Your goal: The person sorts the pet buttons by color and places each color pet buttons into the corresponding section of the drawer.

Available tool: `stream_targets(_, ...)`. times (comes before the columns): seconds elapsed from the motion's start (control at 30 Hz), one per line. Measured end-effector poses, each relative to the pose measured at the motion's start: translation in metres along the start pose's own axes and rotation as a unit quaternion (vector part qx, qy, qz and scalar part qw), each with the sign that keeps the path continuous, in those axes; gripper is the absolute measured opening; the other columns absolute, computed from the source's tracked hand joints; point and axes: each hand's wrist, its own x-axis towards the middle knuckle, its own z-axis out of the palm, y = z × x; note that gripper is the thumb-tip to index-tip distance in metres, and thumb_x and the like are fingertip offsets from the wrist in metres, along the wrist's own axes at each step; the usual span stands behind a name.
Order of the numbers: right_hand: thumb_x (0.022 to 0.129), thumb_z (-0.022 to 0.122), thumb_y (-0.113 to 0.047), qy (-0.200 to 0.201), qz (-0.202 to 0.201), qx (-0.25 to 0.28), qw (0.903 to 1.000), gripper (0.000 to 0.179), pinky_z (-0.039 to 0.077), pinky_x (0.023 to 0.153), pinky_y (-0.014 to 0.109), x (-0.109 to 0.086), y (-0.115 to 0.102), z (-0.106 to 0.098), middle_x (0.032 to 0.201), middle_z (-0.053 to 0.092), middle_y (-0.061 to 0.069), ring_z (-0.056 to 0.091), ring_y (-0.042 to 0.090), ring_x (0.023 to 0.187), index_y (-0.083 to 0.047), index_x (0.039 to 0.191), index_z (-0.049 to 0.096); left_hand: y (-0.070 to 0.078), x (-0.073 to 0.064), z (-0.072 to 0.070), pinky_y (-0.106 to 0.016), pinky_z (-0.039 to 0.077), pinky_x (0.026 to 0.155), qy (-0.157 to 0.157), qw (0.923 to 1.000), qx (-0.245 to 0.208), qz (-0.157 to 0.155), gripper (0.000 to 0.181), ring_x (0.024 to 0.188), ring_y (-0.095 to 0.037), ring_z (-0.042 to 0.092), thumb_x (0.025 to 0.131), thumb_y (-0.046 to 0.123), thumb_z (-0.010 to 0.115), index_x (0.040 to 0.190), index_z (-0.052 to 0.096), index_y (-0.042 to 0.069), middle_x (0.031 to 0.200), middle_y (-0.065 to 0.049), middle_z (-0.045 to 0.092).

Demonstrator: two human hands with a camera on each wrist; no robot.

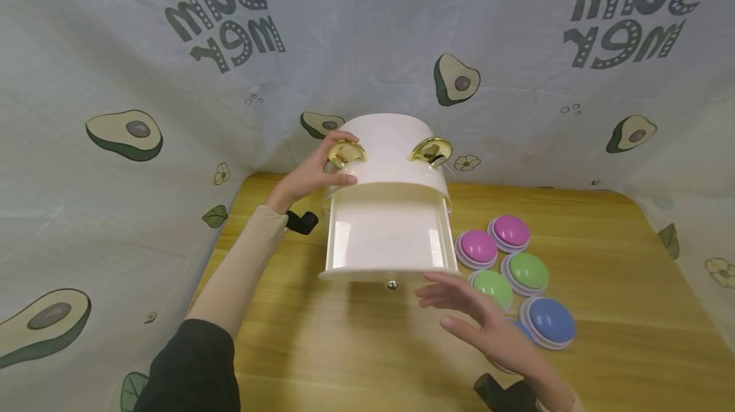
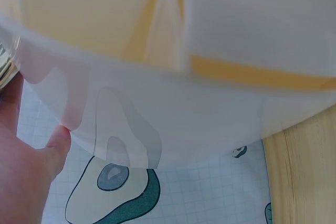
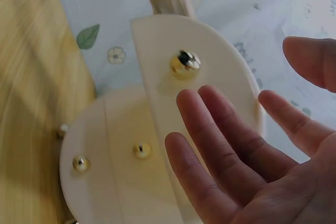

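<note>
A white rounded drawer box (image 1: 386,144) with two gold ear-shaped pieces stands at the back of the table. Its top drawer (image 1: 390,233) is pulled out, and the inside is bare white. My left hand (image 1: 312,169) holds the box's left side around the gold ear (image 1: 346,154), thumb on the front. In the left wrist view the thumb (image 2: 58,148) touches the glossy white shell. My right hand (image 1: 476,316) hovers by the drawer's front right corner, fingers spread and holding nothing. The right wrist view shows the drawer's round gold knob (image 3: 185,65) beyond the fingertips.
Several domed push-button discs lie right of the box: pink (image 1: 478,247), green (image 1: 528,272) and blue (image 1: 551,321). One blue disc is partly behind my right hand. Lower drawers with gold knobs (image 3: 142,150) are closed. A printed avocado cloth (image 1: 367,29) hangs behind the wooden table (image 1: 620,272).
</note>
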Motion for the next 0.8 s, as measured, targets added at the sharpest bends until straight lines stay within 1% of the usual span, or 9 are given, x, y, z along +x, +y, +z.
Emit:
stream_targets(0.13,0.087,0.049,0.021,0.040,-0.001,-0.016,0.9991,0.057,0.045,0.093,0.027,-0.010,-0.003,-0.011,0.121,0.060,0.015,0.059,0.021,0.112,0.006,0.140,0.036,0.000,0.000,0.001,-0.045,0.018,0.109,0.002,1.0000,-0.005,-0.003,0.062,0.129,-0.017,0.029,0.084,0.003,0.071,0.134,0.036,0.013,0.141,-0.003,0.031)
stream_targets(0.2,0.087,0.050,0.020,0.059,-0.001,-0.021,0.9980,0.055,0.045,0.092,0.026,-0.016,-0.004,-0.017,0.120,0.060,0.015,0.059,0.019,0.111,0.008,0.139,0.036,0.000,0.000,0.001,-0.046,0.016,0.109,0.003,1.0000,-0.004,-0.007,0.062,0.130,-0.018,0.028,0.084,0.002,0.071,0.135,0.036,0.013,0.141,-0.003,0.031)
stream_targets(0.27,0.088,0.051,0.019,0.081,0.004,-0.026,0.9963,0.053,0.046,0.091,0.025,-0.023,-0.005,-0.022,0.120,0.061,0.013,0.059,0.018,0.111,0.009,0.138,0.037,0.000,0.000,0.001,-0.047,0.015,0.109,0.005,0.9999,0.001,-0.011,0.063,0.132,-0.017,0.027,0.084,0.003,0.070,0.135,0.036,0.013,0.142,-0.002,0.030)
stream_targets(0.4,0.085,0.048,0.024,0.124,-0.013,-0.007,0.9922,0.053,0.044,0.093,0.023,-0.036,-0.001,-0.031,0.119,0.061,0.015,0.058,0.017,0.112,0.013,0.136,0.037,0.000,0.000,0.001,-0.048,0.014,0.109,0.007,0.9999,0.005,-0.014,0.063,0.133,-0.018,0.025,0.084,0.002,0.070,0.135,0.036,0.013,0.143,-0.002,0.029)
stream_targets(0.5,0.083,0.044,0.028,0.153,-0.022,0.007,0.9880,0.057,0.042,0.094,0.020,-0.045,0.002,-0.034,0.120,0.061,0.015,0.056,0.016,0.113,0.013,0.137,0.036,0.000,0.000,0.001,-0.047,0.015,0.109,0.007,0.9999,0.001,-0.013,0.064,0.132,-0.018,0.026,0.084,0.001,0.070,0.135,0.035,0.013,0.143,-0.003,0.029)
stream_targets(0.6,0.082,0.042,0.030,0.169,-0.031,0.030,0.9847,0.057,0.042,0.094,0.021,-0.053,0.006,-0.036,0.121,0.059,0.017,0.056,0.018,0.114,0.015,0.137,0.035,0.000,0.000,0.001,-0.045,0.016,0.109,0.008,0.9999,0.002,-0.010,0.063,0.131,-0.019,0.028,0.084,0.000,0.070,0.135,0.035,0.012,0.142,-0.004,0.030)
stream_targets(0.7,0.081,0.041,0.032,0.178,-0.036,0.046,0.9823,0.059,0.042,0.095,0.022,-0.060,0.010,-0.037,0.124,0.058,0.018,0.056,0.019,0.115,0.016,0.137,0.033,0.000,0.001,0.001,-0.044,0.017,0.109,0.007,1.0000,0.004,-0.005,0.062,0.129,-0.019,0.030,0.084,-0.001,0.069,0.135,0.035,0.011,0.141,-0.004,0.031)
stream_targets(0.73,0.080,0.041,0.033,0.178,-0.045,0.054,0.9814,0.060,0.042,0.095,0.023,-0.063,0.012,-0.038,0.125,0.056,0.020,0.055,0.020,0.116,0.018,0.136,0.032,0.000,0.001,0.001,-0.044,0.018,0.109,0.007,1.0000,0.004,-0.005,0.062,0.129,-0.018,0.030,0.084,-0.001,0.068,0.135,0.035,0.011,0.141,-0.004,0.031)
stream_targets(0.8,0.078,0.041,0.034,0.185,-0.044,0.054,0.9802,0.061,0.041,0.096,0.023,-0.067,0.015,-0.038,0.128,0.055,0.019,0.055,0.020,0.117,0.018,0.137,0.031,0.000,0.002,0.002,-0.044,0.018,0.109,0.005,1.0000,0.002,-0.004,0.062,0.128,-0.019,0.030,0.084,-0.002,0.068,0.136,0.035,0.011,0.141,-0.005,0.031)
